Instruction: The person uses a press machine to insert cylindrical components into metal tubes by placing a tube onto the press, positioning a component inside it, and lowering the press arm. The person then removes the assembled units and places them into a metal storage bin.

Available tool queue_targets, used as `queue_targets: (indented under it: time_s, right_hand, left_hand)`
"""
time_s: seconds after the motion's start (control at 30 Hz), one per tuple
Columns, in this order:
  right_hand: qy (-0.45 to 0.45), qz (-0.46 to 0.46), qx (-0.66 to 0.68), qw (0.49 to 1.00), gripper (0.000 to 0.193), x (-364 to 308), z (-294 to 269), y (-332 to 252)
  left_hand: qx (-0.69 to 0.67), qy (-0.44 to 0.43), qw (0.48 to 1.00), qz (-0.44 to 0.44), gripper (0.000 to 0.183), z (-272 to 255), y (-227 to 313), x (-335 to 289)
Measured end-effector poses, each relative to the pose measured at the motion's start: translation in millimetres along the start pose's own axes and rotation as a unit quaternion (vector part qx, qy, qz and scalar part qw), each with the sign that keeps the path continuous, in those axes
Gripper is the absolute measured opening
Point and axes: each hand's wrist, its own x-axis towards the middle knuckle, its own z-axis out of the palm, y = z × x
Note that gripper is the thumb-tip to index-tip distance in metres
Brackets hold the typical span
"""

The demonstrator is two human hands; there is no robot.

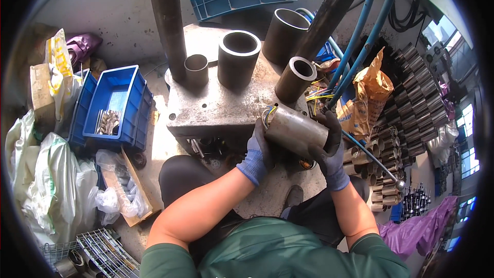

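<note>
A grey metal cylinder (297, 132) with thin coloured wires at its left end lies tilted between my hands, just in front of the steel press table (206, 116). My left hand (259, 148), in a blue-grey glove, is closed round the wired end. Gripping the other end, my gloved right hand (330, 150) has its fingers over the top and its thumb below. On the table stand a small dark tube (196, 74), a wide thick-walled tube (238, 64), a taller wide tube (284, 38) and a narrower thick-walled tube (294, 81).
Two dark columns (167, 20) rise from the table, with blue hoses (355, 46) at the right one. A ball-ended lever (378, 163) reaches out right. Stacked metal tubes (411, 103) and brown paper (368, 92) lie right; blue bins (116, 105) and white sacks (51, 185) stand left.
</note>
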Motion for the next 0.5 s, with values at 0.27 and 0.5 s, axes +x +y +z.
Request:
queue_targets:
  time_s: [0.27, 0.5]
  right_hand:
    - [0.001, -0.097, -0.11, 0.989, 0.102, 40, 39, -45]
    - [0.066, -0.333, -0.331, 0.88, 0.088, 120, 66, -89]
  left_hand:
    - [-0.122, -0.12, 0.984, -0.04, 0.076, 42, 48, -32]
    - [-0.001, -0.008, 0.993, 0.114, 0.055, 25, 60, 16]
